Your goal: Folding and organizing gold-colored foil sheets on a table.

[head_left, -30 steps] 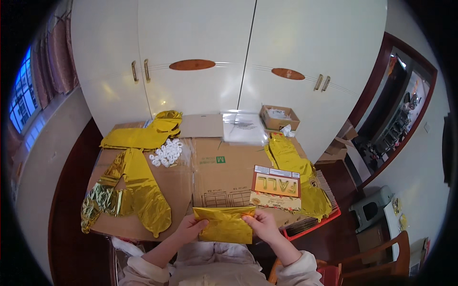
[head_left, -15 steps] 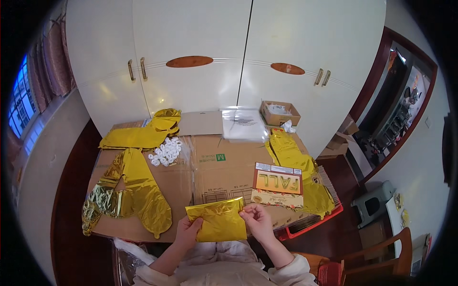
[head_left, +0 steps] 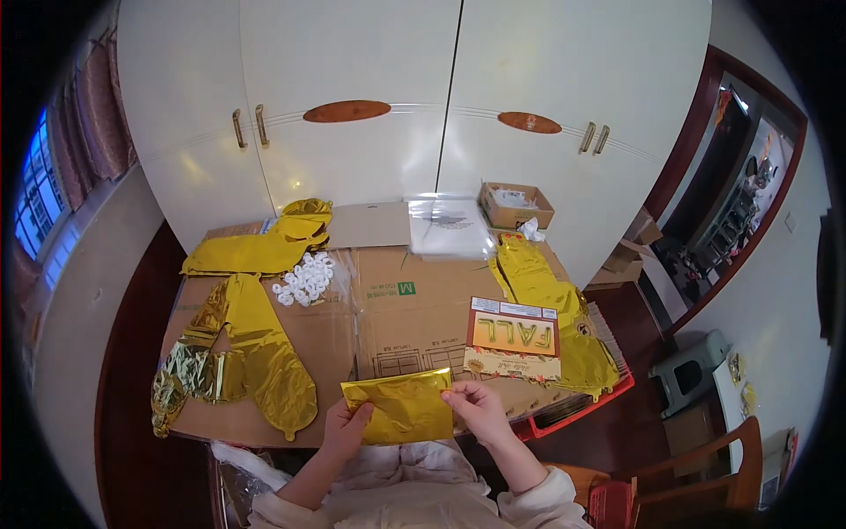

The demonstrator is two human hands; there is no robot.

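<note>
a white cabinet [head_left: 352,53] stands behind a counter [head_left: 335,353] covered with brown cardboard. on the counter, largest pieces first: loose gold foil [head_left: 269,353] at the left, flat and wrinkled, laid out in a bent, open shape; a stack of gold foil [head_left: 242,254] behind it, lying flat with a curled end; a long run of gold foil [head_left: 533,273] down the right side, reaching over to the near right corner beside the printed card. clear plastic bags [head_left: 449,231] lie flat at the back, next to a plain grey card [head_left: 370,227]. a small open carton [head_left: 517,207] sits to their right, with white stuff inside, too small to identify.

the folded foil [head_left: 405,410] is held in front of the body, at the near edge of the counter. judged as it lies: this one piece is down to a neat flat rectangle; the rest of the foil is spread out, and the printed card [head_left: 513,339] lies apart from the folded piece.

left hand [head_left: 346,428]: thumb on top, fingers behind, pinching the left edge. right hand [head_left: 478,410]: thumb and forefinger appear to nip the upper right edge, other fingers curled. both forearms angle inward from the lower edge.

smallest: white rings [head_left: 304,280], heaped near the left foil.
</note>
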